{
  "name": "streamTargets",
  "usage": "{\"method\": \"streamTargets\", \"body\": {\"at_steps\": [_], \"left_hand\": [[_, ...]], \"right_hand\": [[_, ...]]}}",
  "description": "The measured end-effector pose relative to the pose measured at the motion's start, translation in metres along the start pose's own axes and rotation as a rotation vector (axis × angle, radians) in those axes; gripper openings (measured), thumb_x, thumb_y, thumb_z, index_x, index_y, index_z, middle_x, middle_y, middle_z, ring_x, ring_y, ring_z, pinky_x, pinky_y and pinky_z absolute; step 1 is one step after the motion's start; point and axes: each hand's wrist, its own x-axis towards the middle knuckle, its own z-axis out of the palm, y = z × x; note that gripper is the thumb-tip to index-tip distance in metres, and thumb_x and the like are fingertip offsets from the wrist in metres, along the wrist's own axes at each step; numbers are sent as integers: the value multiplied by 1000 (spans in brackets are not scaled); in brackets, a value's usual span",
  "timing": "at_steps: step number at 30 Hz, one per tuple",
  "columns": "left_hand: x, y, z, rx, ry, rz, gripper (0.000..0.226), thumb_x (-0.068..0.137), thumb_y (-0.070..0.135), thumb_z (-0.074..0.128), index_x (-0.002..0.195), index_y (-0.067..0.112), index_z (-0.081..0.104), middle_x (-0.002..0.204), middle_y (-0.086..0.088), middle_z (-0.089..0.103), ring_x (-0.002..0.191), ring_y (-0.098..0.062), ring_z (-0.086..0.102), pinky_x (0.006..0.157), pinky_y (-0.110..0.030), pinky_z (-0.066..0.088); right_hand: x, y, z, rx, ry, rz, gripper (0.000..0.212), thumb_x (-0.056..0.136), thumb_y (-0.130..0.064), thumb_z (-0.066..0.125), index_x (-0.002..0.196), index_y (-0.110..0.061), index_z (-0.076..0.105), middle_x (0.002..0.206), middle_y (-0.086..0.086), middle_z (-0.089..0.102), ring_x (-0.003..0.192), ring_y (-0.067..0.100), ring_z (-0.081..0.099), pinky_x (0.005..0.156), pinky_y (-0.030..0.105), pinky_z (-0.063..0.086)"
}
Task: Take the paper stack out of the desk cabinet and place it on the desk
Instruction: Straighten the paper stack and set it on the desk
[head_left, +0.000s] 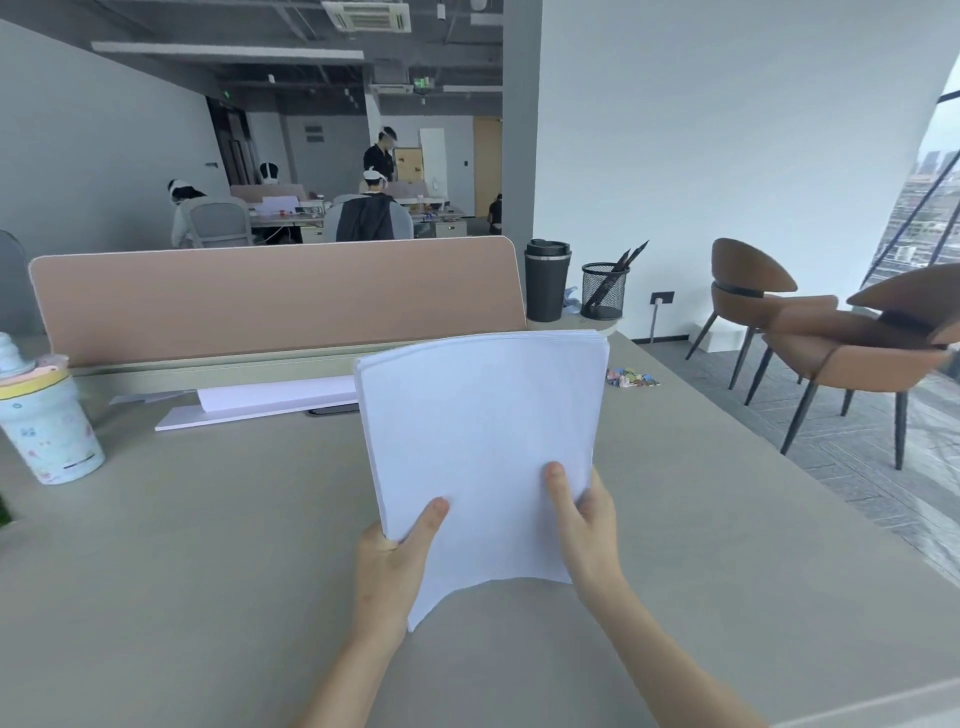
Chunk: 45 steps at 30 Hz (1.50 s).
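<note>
A thick white paper stack (480, 421) is held up above the grey desk (208, 545), tilted towards me, its near edge sagging between my hands. My left hand (397, 551) grips the stack's lower left edge, thumb on top. My right hand (584, 525) grips the lower right edge, thumb lying on the top sheet. The desk cabinet is out of view.
A pink divider panel (275, 296) runs along the desk's back. A white board with loose sheets (260, 402) lies before it. A patterned cup (47, 421) stands left; a black tumbler (545, 280), mesh pen holder (602, 291) and coloured clips (631, 378) are at right. Brown chairs (831, 332) stand beyond the desk edge.
</note>
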Motion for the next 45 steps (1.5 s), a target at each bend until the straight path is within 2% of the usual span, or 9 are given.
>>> {"method": "streamTargets", "body": {"at_steps": [3, 7, 12, 14, 18, 27, 32, 39, 45], "left_hand": [[6, 5, 5, 47, 4, -19, 16, 81, 39, 76, 82, 23, 76, 78, 8, 80, 81, -18, 75, 71, -35, 59], [24, 14, 20, 170, -45, -61, 28, 79, 48, 75, 85, 21, 76, 89, -7, 80, 85, -29, 75, 81, -47, 59], [51, 10, 64, 277, -199, -162, 37, 87, 44, 67, 107, 13, 72, 97, -2, 76, 86, -22, 72, 73, -34, 58], [57, 2, 89, 279, -255, -246, 38, 90, 41, 64, 111, 10, 67, 100, -2, 72, 83, -20, 68, 63, -27, 50], [66, -20, 138, 267, -326, -360, 46, 87, 43, 67, 118, 8, 66, 110, -5, 71, 91, -23, 68, 73, -31, 50], [94, -41, 246, 235, -330, -370, 34, 91, 37, 64, 108, 7, 66, 84, 0, 68, 71, -17, 66, 54, -25, 46], [115, -50, 290, 248, -316, -393, 34, 90, 36, 65, 103, 5, 66, 89, -6, 71, 73, -23, 69, 56, -27, 50], [144, -60, 327, 607, -203, -65, 35, 87, 39, 53, 85, 4, 55, 83, -8, 64, 81, -33, 65, 67, -37, 48], [156, -90, 334, 1103, -77, 281, 32, 88, 37, 43, 109, 13, 48, 101, -4, 69, 99, -30, 62, 83, -39, 40]], "right_hand": [[-1, 11, 0, -7, 30, 85, 10, 94, -45, 58, 99, -40, 65, 99, -22, 74, 92, -4, 69, 82, 25, 55], [15, 2, -12, -87, 124, 126, 46, 88, -50, 62, 88, -5, 55, 75, 5, 62, 67, 16, 58, 63, 31, 48], [63, 5, -66, -300, 26, 233, 52, 87, -57, 54, 85, -6, 62, 89, 4, 73, 84, 27, 69, 74, 39, 56], [81, 10, -92, -382, -22, 287, 51, 88, -58, 46, 77, -9, 50, 82, 3, 61, 72, 26, 57, 66, 33, 45], [109, 24, -141, -701, -149, 290, 41, 100, -46, 37, 75, -13, 43, 79, 1, 51, 75, 23, 48, 65, 33, 35], [181, 63, -215, -925, -153, 389, 53, 101, -49, 35, 117, -4, 58, 119, 14, 63, 108, 31, 60, 76, 31, 36], [225, 81, -234, -1046, -139, 329, 51, 102, -48, 35, 110, -4, 60, 119, 17, 66, 100, 32, 61, 72, 32, 38], [265, 93, -245, -1162, -142, 269, 52, 99, -53, 38, 109, -6, 58, 118, 15, 64, 107, 34, 61, 73, 36, 42], [281, 102, -246, -1246, -123, 202, 51, 100, -52, 37, 112, -6, 55, 118, 18, 65, 109, 37, 64, 71, 37, 39]]}}
